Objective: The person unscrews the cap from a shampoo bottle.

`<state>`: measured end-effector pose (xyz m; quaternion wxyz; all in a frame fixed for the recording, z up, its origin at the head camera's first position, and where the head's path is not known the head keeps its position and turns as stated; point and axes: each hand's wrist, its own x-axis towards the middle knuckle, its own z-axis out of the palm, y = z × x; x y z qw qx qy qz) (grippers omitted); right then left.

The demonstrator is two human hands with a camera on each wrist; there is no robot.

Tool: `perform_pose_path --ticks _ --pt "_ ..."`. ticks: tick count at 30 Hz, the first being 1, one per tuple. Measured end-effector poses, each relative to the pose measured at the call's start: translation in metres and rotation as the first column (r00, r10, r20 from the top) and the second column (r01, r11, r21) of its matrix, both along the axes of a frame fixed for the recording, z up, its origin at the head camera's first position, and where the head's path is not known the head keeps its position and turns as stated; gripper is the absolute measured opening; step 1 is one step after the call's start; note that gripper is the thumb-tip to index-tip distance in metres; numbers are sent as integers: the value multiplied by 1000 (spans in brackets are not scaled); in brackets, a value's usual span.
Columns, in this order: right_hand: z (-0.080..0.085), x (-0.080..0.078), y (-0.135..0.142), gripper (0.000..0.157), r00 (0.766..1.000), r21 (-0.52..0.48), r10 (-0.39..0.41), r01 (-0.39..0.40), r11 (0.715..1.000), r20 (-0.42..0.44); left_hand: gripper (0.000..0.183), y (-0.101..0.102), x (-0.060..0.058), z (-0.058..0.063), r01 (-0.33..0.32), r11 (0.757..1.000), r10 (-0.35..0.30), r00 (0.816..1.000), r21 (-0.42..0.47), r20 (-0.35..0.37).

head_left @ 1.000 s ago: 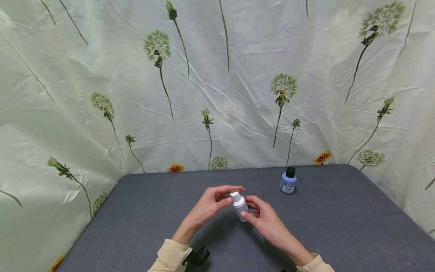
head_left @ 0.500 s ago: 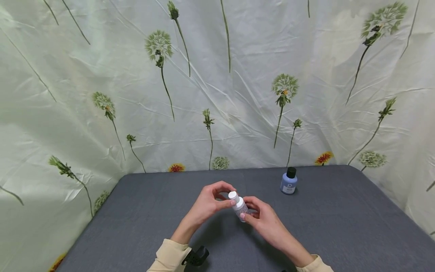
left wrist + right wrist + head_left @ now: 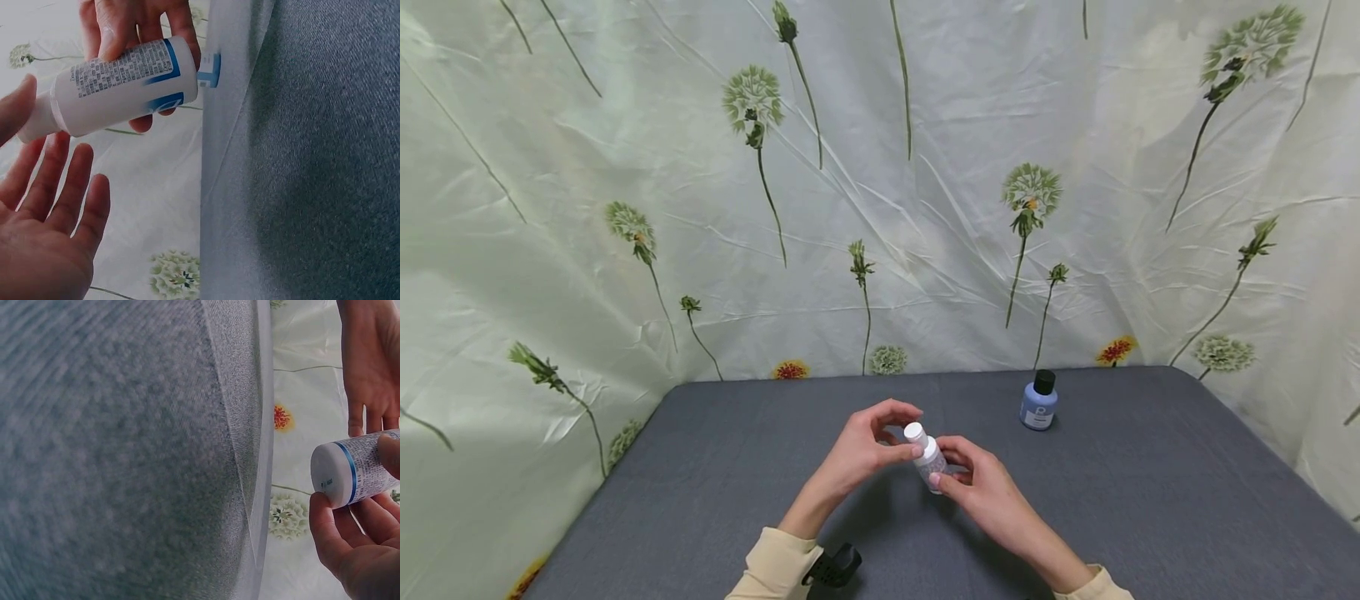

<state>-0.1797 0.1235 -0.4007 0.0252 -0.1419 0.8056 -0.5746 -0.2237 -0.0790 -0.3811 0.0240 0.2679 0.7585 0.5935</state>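
Observation:
A small white bottle (image 3: 932, 463) with fine print and blue marks is held up in front of me, tilted, above the table. Around its body curl the thumb and fingers of my right hand (image 3: 985, 487). At the bottle's white cap (image 3: 914, 431) is my left hand (image 3: 859, 450); its thumb and fingertips pinch the cap from either side. In the left wrist view the other left fingers (image 3: 94, 206) spread away from the bottle (image 3: 125, 94). The right wrist view shows the bottle's flat white base (image 3: 331, 478).
A blue bottle (image 3: 1038, 406) with a black cap stands upright at the back right of the dark grey table (image 3: 737, 467). A flower-printed curtain (image 3: 925, 208) hangs behind the table and along its sides.
My left index finger, earlier stretched over the cap, has drawn back to the left. The cap end of the bottle has tipped slightly left. My right hand keeps its grip.

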Motion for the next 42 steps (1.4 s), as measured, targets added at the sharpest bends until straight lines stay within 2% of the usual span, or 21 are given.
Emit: perform_pose_path --ticks 3,7,10,12,15,21,29,37,42 --pt "0 0 0 39 1000 -9 4 -4 1000 1 43 -3 -2 -1 96 995 -96 995 25 -6" --pt "-1 1 0 40 1000 -34 -5 5 999 2 47 -7 -2 -1 228 970 -230 973 78 20" --pt "-1 1 0 40 1000 -50 -13 13 999 0 45 -10 -2 -2 275 957 -281 958 95 55" --pt "-2 1 1 40 1000 -46 -13 13 999 1 42 -10 -2 -2 283 954 -290 954 96 76" --pt "-2 -1 1 39 1000 -30 -11 12 999 13 38 -10 -3 -3 267 959 -276 957 98 93" --pt "-4 -1 3 40 1000 -9 -7 7 1000 22 32 -7 -2 -1 182 981 -188 977 62 101" --pt "-3 0 3 40 999 -37 -4 5 999 33 26 -5 -3 2 79 997 -80 996 11 40" --pt "-4 -1 3 38 999 -38 0 1 999 33 26 -4 -2 1 27 999 -28 998 18 55" --pt "-3 -1 2 38 1000 -14 -11 11 1000 15 32 -5 -3 -1 37 999 -38 998 13 46"
